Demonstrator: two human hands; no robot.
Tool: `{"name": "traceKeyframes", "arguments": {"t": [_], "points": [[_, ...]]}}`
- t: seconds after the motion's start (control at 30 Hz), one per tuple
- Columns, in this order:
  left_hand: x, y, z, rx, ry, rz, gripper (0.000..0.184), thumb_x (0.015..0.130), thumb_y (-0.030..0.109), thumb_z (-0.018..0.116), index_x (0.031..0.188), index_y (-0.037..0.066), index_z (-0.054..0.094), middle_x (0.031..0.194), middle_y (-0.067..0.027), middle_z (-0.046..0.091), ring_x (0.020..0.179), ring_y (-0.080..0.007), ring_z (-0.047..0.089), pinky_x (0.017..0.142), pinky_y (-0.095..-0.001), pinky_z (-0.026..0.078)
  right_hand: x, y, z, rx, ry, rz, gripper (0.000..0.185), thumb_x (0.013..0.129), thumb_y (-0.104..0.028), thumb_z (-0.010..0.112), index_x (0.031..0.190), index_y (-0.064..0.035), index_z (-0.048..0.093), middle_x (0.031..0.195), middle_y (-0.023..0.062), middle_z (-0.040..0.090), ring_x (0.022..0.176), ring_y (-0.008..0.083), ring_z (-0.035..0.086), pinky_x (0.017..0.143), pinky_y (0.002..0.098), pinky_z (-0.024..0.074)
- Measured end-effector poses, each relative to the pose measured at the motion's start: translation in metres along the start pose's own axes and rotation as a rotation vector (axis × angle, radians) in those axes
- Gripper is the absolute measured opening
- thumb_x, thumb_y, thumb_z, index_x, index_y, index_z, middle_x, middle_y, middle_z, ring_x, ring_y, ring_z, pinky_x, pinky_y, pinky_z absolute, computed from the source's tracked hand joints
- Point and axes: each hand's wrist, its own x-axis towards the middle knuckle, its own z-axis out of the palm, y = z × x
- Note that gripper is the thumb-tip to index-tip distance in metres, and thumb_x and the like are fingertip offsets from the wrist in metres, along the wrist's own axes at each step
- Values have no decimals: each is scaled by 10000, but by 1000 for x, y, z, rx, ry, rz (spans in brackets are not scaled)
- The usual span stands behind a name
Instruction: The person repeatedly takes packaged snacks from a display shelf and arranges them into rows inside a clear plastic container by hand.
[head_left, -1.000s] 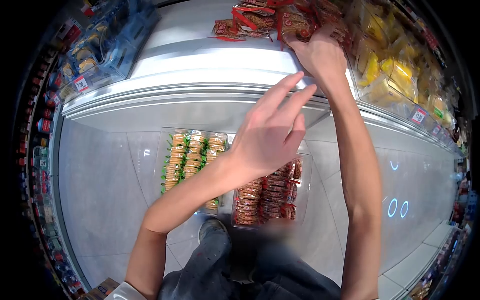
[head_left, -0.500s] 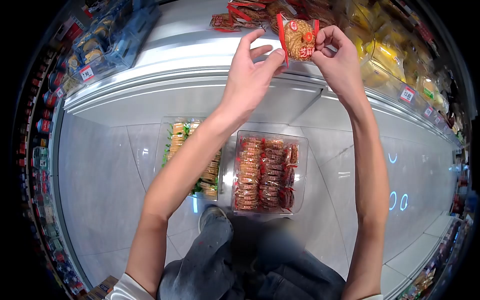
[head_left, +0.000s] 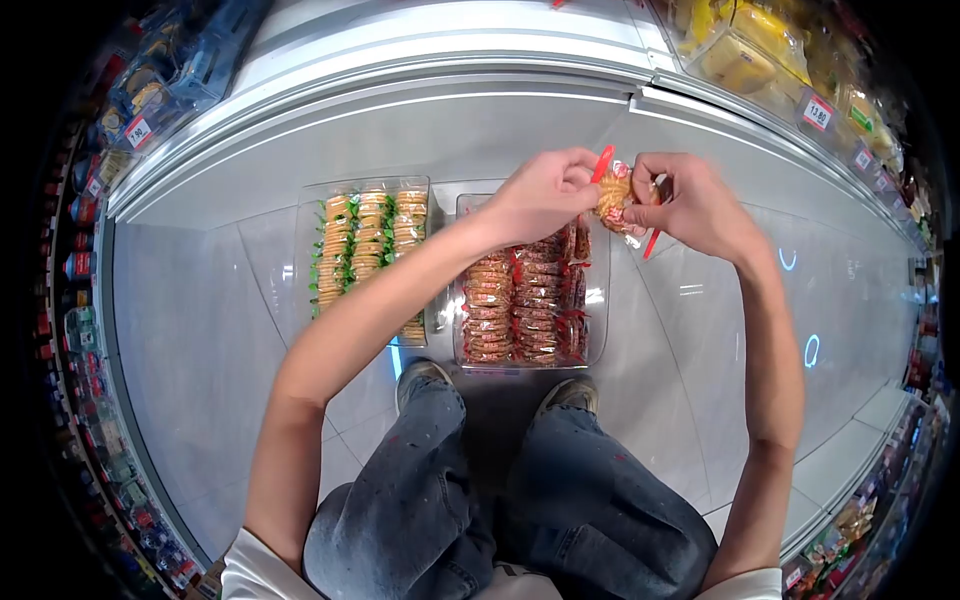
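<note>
A wrapped sesame biscuit [head_left: 613, 198] with red wrapper ends is held between my two hands, above the far right corner of a clear tray. My left hand [head_left: 540, 195] is closed, its fingers pinching the wrapper beside one red end. On the opposite side, the closed fingers of my right hand [head_left: 700, 208] grip the packet and cover part of it. Below, the clear tray [head_left: 599, 345] holds rows of similar red-ended packets standing on edge, some golden and some darker. My left hand and forearm hide part of its far left side.
Left of that tray, another clear bin [head_left: 432, 190] holds biscuits in green-edged wrappers. A white shelf edge [head_left: 400, 70] runs across the far side. Yellow packets [head_left: 745, 60] sit at its right, blue bins [head_left: 190, 60] at its left. My shoes [head_left: 568, 393] are close to the trays.
Both hands have come down and closer with the biscuit, from over the shelf to above the tray. My left hand, loosely open before, now pinches the wrapper. The view has tilted downward.
</note>
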Motion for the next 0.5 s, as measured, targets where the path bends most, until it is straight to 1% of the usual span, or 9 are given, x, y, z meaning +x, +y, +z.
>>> {"name": "traceKeyframes", "arguments": {"t": [0.03, 0.07, 0.13, 0.23, 0.27, 0.3, 0.33, 0.47, 0.5], "points": [[3, -15, 1, 158, -15, -27, 226, 1042, 120, 641, 1214, -16, 691, 1004, -39, 732, 855, -125, 722, 810, -304, 592, 2, 14, 11, 167, -24, -27, 262, 829, -60, 822, 783, -7, 570, 669, 120, 648, 709, 236, 679, 660, 391, 520], [5, -31, 2, 315, -30, -54, 212, 1033, 115, 636, 1180, -20, 707, 1004, -49, 738, 868, -149, 733, 823, -331, 598, 5, 23, 23, 97, -28, 14, 233, 830, -53, 817, 783, -4, 595, 691, 116, 662, 707, 230, 677, 665, 388, 526], [8, -93, 8, 788, -97, 160, 219, 1005, 122, 621, 1120, -27, 733, 1017, -92, 759, 919, -252, 757, 869, -420, 600, 12, 33, 47, -46, -41, 97, 174, 832, -40, 807, 785, 2, 646, 735, 108, 689, 703, 217, 672, 677, 382, 537], [-16, -121, 21, 1288, -192, 342, 390, 968, 179, 662, 1334, 51, 699, 1370, -74, 671, 1312, -342, 583, 1105, -512, 473, 24, 60, 96, -99, -52, 90, 59, 829, -49, 759, 839, 4, 735, 846, 206, 761, 811, 341, 756, 737, 447, 578], [-23, -130, 24, 1455, -227, 404, 466, 955, 197, 675, 1406, 77, 688, 1487, -67, 641, 1444, -373, 525, 1184, -543, 431, 28, 68, 110, -126, -69, 137, 58, 830, -47, 742, 853, 6, 743, 875, 226, 763, 846, 370, 757, 763, 459, 585], [-23, -136, 29, 1448, -304, 291, 596, 927, 224, 708, 1510, 131, 626, 1619, -37, 531, 1570, -396, 349, 1263, -584, 312, 32, 70, 121, -153, -86, 186, 69, 830, -45, 725, 866, 9, 750, 904, 245, 765, 881, 399, 757, 788, 472, 592], [-25, -143, 29, 1457, -273, 314, 595, 929, 230, 708, 1510, 136, 627, 1618, -35, 533, 1566, -385, 360, 1261, -584, 315, 34, 73, 128, -180, -104, 234, 88, 830, -43, 709, 880, 11, 757, 933, 265, 768, 916, 428, 757, 813, 484, 598], [-28, -154, 27, 1493, -205, 349, 592, 941, 250, 696, 1521, 162, 625, 1636, -21, 514, 1562, -352, 382, 1260, -593, 311, 40, 107, 160, -205, 54, -47, 99, 853, 10, 670, 922, 53, 726, 933, 267, 755, 961, 466, 733, 838, 540, 590], [-28, -151, 27, 1502, -205, 345, 591, 945, 255, 691, 1526, 170, 623, 1645, -16, 503, 1564, -345, 382, 1261, -598, 306, 42, 107, 166, -199, 63, -24, 125, 858, 15, 670, 969, 52, 716, 945, 274, 749, 965, 475, 729, 837, 547, 590]]}}
